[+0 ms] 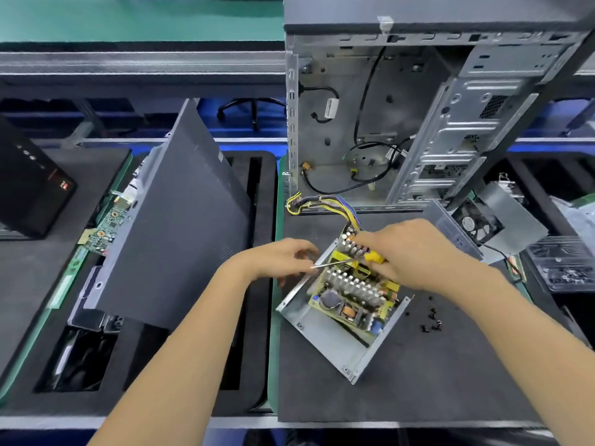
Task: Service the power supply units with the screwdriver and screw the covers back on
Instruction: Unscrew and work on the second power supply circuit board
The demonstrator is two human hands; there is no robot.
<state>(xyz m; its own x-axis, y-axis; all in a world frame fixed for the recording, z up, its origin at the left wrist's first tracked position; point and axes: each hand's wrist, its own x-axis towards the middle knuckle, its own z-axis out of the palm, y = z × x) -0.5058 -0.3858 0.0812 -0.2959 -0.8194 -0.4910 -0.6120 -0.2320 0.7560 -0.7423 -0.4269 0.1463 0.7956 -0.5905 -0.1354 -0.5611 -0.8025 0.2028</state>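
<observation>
My right hand (415,252) grips the yellow-handled screwdriver (351,259), fingers curled round the handle, the thin metal shaft pointing left toward my left hand (283,259). That hand's fingers are curled near the shaft's tip at the unit's left wall; whether they pinch anything I cannot tell, as they are blurred

Under both hands lies the power supply unit (344,304), cover off, its grey metal shell turned at an angle on the dark surface (418,381). Inside I see a yellowish circuit board packed with silver finned heatsinks, a round dark capacitor, copper coils and yellow parts. A bundle of yellow, black and purple wires (322,202) runs from its far corner, beyond my hands, toward the open computer case (402,123) standing behind

To the right of my right forearm a scatter of small black screws (431,320) sits on the surface. Beyond my right hand lies a grey cover with a fan (479,225). Left of my left hand a dark side panel (180,226) leans upright
</observation>
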